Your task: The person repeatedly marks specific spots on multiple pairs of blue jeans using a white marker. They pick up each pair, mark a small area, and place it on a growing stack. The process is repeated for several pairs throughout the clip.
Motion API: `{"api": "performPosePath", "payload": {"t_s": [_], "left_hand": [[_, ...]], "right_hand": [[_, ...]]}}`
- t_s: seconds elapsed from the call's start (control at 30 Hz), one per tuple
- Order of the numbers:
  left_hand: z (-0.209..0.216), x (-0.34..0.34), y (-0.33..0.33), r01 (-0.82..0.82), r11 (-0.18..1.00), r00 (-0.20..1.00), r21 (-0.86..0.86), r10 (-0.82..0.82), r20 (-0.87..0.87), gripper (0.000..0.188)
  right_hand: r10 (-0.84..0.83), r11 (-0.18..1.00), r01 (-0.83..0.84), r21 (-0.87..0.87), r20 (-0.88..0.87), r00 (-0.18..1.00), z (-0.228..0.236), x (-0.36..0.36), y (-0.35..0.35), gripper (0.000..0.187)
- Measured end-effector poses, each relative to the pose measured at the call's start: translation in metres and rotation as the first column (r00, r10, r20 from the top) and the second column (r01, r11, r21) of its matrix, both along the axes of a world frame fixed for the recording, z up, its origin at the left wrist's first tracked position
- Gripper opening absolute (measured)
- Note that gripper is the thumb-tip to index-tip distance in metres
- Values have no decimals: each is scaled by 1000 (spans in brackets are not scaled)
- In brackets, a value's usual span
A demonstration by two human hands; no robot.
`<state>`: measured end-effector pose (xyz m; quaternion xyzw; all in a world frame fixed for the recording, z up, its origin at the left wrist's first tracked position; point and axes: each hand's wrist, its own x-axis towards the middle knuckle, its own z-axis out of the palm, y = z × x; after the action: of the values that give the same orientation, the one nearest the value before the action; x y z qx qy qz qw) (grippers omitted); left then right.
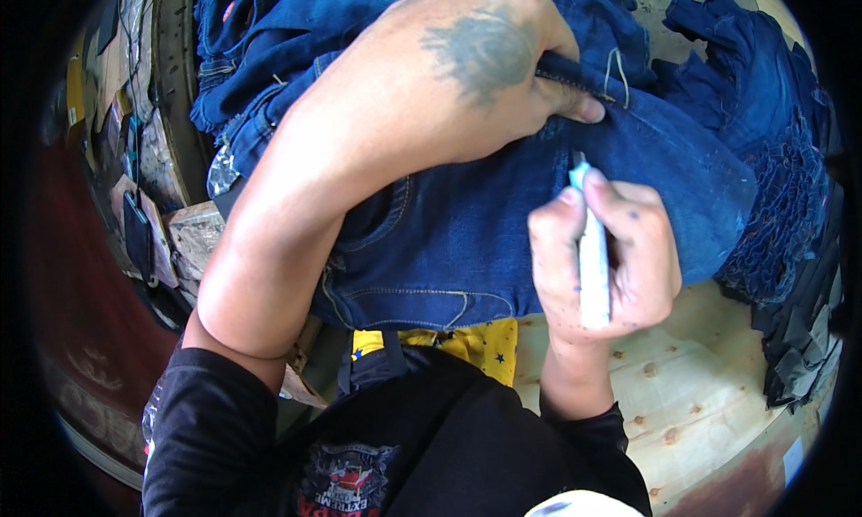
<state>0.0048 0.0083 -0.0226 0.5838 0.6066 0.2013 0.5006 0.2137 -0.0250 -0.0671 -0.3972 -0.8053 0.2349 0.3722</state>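
Dark blue jeans (467,234) lie spread in front of me, with pale stitching along the pocket and edges. My left hand (503,68) reaches across them and pinches a folded denim edge between thumb and fingers. A pale loose thread (620,79) loops up beside that thumb. Lower and to the right, my right hand (628,248) is closed round a slim tool with a white and light-blue handle (593,270). Its thin dark tip points up at the denim just below the left thumb. I cannot make out what kind of tip it is.
More jeans (269,32) are heaped at the far side. Frayed blue denim (772,203) piles up at the right, with dark grey cloth (799,346) below it. A pale wooden board (664,382) lies at the lower right. Worn planks (166,149) run along the left.
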Motion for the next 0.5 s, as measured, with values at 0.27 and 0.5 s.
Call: {"api": "performPosePath", "payload": {"t_s": [0.27, 0.5], "left_hand": [[-7, -1, 0, -5, 999, 998, 36, 2, 67, 39], [-7, -4, 0, -24, 999, 996, -22, 26, 85, 37]], "right_hand": [[32, 999, -29, 40, -90, 995, -1, 2, 1, 15], [29, 1000, -29, 12, -87, 996, -1, 1, 0, 14]]}}
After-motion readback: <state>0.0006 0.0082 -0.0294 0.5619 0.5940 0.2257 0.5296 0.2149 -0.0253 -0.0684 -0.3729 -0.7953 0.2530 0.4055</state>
